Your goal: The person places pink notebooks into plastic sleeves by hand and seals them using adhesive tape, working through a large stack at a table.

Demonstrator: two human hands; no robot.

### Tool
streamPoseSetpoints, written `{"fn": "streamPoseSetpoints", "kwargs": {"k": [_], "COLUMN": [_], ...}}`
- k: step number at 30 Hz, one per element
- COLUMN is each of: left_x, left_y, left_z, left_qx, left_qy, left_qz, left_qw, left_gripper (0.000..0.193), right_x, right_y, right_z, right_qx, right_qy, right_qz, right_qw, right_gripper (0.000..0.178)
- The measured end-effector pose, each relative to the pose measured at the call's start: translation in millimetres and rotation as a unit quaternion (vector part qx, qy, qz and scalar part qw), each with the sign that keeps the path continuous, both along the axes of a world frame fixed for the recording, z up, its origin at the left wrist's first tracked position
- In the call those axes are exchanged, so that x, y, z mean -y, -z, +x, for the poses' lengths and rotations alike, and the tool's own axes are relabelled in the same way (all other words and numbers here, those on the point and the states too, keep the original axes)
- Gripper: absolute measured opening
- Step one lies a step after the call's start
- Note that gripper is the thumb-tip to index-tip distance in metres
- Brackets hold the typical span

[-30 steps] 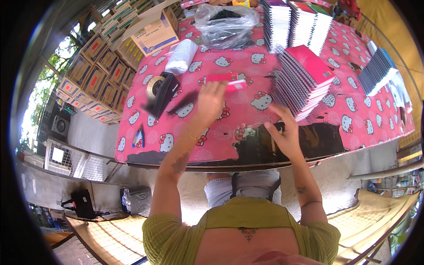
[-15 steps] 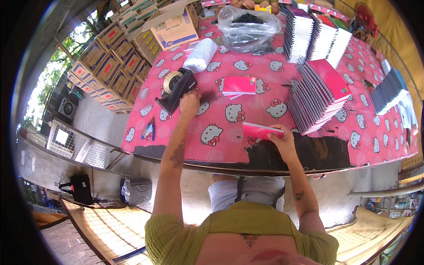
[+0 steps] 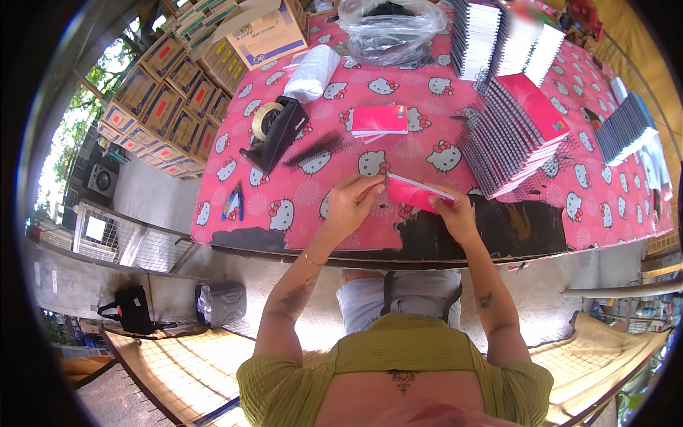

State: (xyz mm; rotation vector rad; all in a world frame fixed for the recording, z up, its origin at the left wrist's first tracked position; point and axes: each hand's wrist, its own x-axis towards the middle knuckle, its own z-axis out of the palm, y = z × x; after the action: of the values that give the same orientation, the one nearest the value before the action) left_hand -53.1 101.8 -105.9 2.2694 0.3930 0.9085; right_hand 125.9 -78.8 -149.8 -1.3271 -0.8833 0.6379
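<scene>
Cartons (image 3: 160,92) stand stacked beyond the left edge of the bench (image 3: 356,235), which wears a pink patterned cloth, torn to a dark patch (image 3: 498,235) along its near edge.

The pad (image 3: 413,193), slim and pink, is held above the near edge, just left of centre over that patch, and slopes down to the right. The right hand (image 3: 455,217) has its right end, fingers clamped on it, thumb on top. The left hand (image 3: 350,205) has come across from the tape dispenser (image 3: 290,127) to the pad's left end. Its thumb and forefinger tips lie near each other there; I cannot tell whether they grip the pad or carry a piece of tape. That shift puts both hands at the one pad, so the handling now looks two-handed, the right hand steadying.

Loose pads (image 3: 379,119) lie overlapped mid-bench, where they were. The dispenser, left alone, sits toward the left edge, with a white roll (image 3: 313,75) behind it and a blue tool (image 3: 233,203) nearer the near-left corner. Pink notebooks (image 3: 526,107) are stacked right of the hands, their spirals facing left. A clear bag (image 3: 388,35) rests toward the far edge.
</scene>
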Motion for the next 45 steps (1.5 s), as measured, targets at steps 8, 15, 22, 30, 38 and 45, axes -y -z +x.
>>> {"fn": "streamPoseSetpoints", "kwargs": {"k": [8, 15, 22, 30, 38, 45], "left_x": [-3.4, -17.6, -16.9, 66.0, 58.9, 59.6], "left_y": [-6.2, -5.2, -3.6, 33.5, 1.5, 9.9], "left_z": [7.9, 12.8, 11.7, 1.1, 9.9, 13.0], "left_qx": [-0.016, -0.077, -0.128, -0.131, -0.121, -0.136], "left_qy": [-0.017, 0.142, 0.137, -0.023, -0.011, 0.029], "left_qz": [-0.008, 0.068, 0.158, 0.331, 0.349, 0.332], "left_qw": [1.0, 0.984, 0.97, 0.934, 0.929, 0.933], "left_gripper": [0.022, 0.021, 0.033, 0.082, 0.087, 0.09], "right_x": [-1.4, 16.5, 20.1, 16.9, 15.3, 14.0], "right_y": [2.6, 6.1, 3.4, -22.3, -28.4, -36.8], "right_z": [4.7, 3.7, -7.5, -20.8, -20.5, -25.1], "right_qx": [0.027, 0.082, 0.013, -0.037, -0.089, -0.096], "right_qy": [-0.007, 0.015, -0.003, 0.076, 0.057, 0.04], "right_qz": [-0.021, -0.032, -0.027, 0.047, 0.062, 0.041], "right_qw": [0.999, 0.996, 1.0, 0.995, 0.992, 0.994], "right_gripper": [0.027, 0.025, 0.028, 0.029, 0.03, 0.031]}}
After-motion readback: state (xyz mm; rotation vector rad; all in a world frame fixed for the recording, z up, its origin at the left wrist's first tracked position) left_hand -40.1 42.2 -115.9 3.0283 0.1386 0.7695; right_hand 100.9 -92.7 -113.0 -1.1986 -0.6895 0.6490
